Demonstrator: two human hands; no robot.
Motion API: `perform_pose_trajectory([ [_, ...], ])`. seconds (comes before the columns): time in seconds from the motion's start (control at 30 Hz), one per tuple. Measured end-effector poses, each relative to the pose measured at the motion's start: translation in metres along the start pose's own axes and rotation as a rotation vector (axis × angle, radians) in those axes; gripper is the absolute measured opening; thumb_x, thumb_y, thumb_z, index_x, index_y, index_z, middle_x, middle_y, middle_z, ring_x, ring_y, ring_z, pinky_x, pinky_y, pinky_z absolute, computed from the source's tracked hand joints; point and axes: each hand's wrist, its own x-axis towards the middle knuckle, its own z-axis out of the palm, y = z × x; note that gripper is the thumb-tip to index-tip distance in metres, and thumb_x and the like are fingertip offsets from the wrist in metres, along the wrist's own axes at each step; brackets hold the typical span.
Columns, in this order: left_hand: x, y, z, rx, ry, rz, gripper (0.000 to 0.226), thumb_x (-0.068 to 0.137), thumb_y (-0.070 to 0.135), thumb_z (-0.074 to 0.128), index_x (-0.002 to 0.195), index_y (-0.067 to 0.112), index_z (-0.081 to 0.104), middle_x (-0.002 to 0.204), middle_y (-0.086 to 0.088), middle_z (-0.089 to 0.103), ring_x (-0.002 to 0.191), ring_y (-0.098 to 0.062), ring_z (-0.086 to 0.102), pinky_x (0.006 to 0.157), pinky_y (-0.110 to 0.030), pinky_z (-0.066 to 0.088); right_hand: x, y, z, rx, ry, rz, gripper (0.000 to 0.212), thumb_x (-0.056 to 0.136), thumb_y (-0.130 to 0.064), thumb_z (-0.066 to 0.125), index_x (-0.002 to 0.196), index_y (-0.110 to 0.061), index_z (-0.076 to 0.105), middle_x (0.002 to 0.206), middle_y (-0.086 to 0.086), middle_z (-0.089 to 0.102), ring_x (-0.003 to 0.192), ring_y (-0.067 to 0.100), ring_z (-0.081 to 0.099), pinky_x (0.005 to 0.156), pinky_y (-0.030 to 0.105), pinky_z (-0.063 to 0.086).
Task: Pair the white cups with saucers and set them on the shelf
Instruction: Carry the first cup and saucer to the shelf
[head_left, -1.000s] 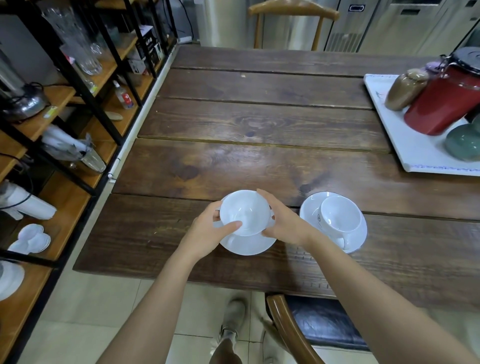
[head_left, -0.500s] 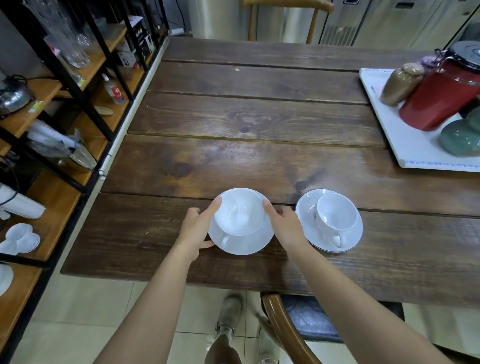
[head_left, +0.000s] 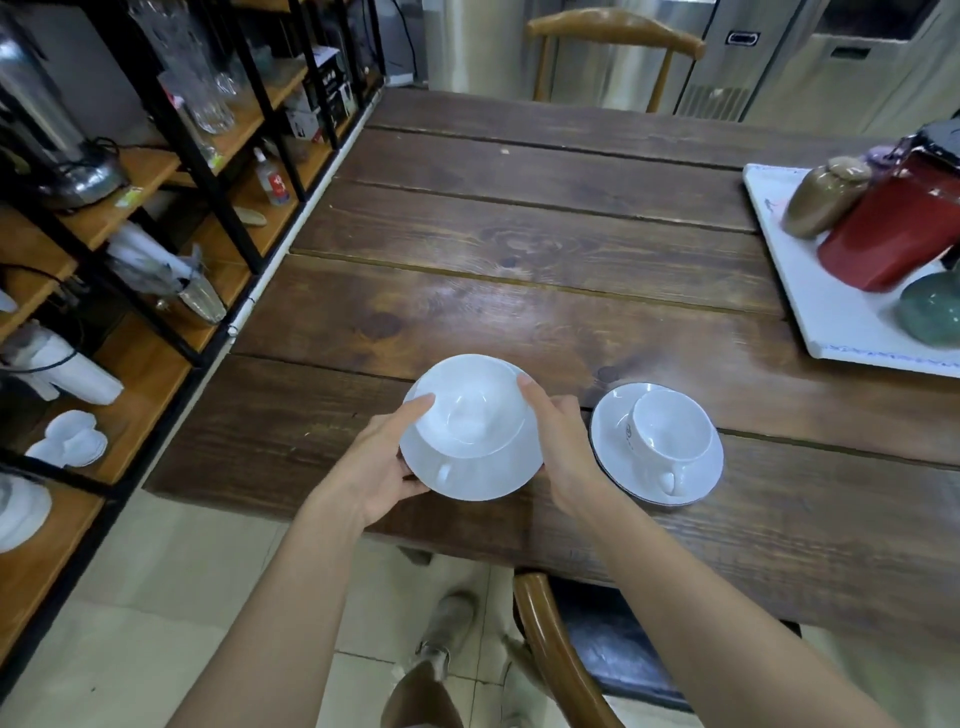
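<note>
A white cup (head_left: 470, 410) stands in a white saucer (head_left: 483, 480), its handle pointing toward me. My left hand (head_left: 379, 462) grips the saucer's left edge, thumb against the cup's rim. On the other side, my right hand (head_left: 563, 441) clasps the right edge, and its thumb also touches the rim. The pair sits at or just above the table's near edge; I cannot tell if it touches the wood. A second white cup (head_left: 672, 434) rests in its own saucer (head_left: 610, 441) just to the right on the table. The wooden shelf (head_left: 145, 374) with black posts stands to the left.
The dark plank table (head_left: 519, 249) carries a white tray (head_left: 810, 291) with a red jug (head_left: 893, 228) and jars at far right. Several white dishes (head_left: 70, 439) lie on the shelf. A wooden chair (head_left: 550, 639) is below the table's edge, by my right arm.
The cup went down into the saucer. Both hands moved from the cup to the saucer's edges, and the pair now looks larger and closer to me.
</note>
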Motion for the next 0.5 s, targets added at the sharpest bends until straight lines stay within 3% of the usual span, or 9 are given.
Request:
perform_pose_trajectory([
  [0.1,-0.023,-0.003,-0.014,-0.013,0.007,0.064,0.064,0.07,0.055,0.066,0.126,0.028,0.05,0.125,-0.001,0.061,0.111,-0.026,0.061,0.076,-0.043,0.056,-0.013,-0.005,0.018,-0.034,-0.02,-0.101,0.042,0.079,-0.058,0.052,0.094,-0.021,0.04,0.094,-0.003,0.053,0.084,0.012,0.056,0.061,0.027,0.043],
  [0.17,-0.038,-0.004,-0.024,-0.051,0.029,0.091,0.057,0.073,0.053,0.064,0.124,0.03,0.051,0.126,-0.002,0.059,0.111,-0.029,0.059,0.074,-0.046,0.057,-0.023,-0.008,0.032,-0.03,-0.039,-0.147,0.038,0.078,-0.058,0.053,0.087,-0.023,0.041,0.091,-0.005,0.053,0.08,0.009,0.056,0.057,0.025,0.04],
  [0.3,-0.064,-0.003,-0.046,-0.132,0.069,0.232,0.053,0.072,0.056,0.061,0.119,0.031,0.058,0.124,-0.004,0.064,0.105,-0.031,0.063,0.061,-0.042,0.056,-0.05,-0.015,0.062,-0.072,-0.062,-0.246,0.036,0.08,-0.057,0.052,0.09,-0.023,0.049,0.089,-0.009,0.056,0.076,0.005,0.056,0.056,0.023,0.038],
  [0.5,-0.115,0.014,-0.097,-0.179,0.126,0.405,0.043,0.082,0.054,0.054,0.119,0.033,0.057,0.124,-0.009,0.061,0.108,-0.031,0.06,0.072,-0.045,0.057,-0.094,-0.035,0.131,-0.07,-0.149,-0.336,0.037,0.077,-0.06,0.051,0.088,-0.024,0.05,0.097,-0.002,0.059,0.085,0.014,0.06,0.06,0.029,0.044],
])
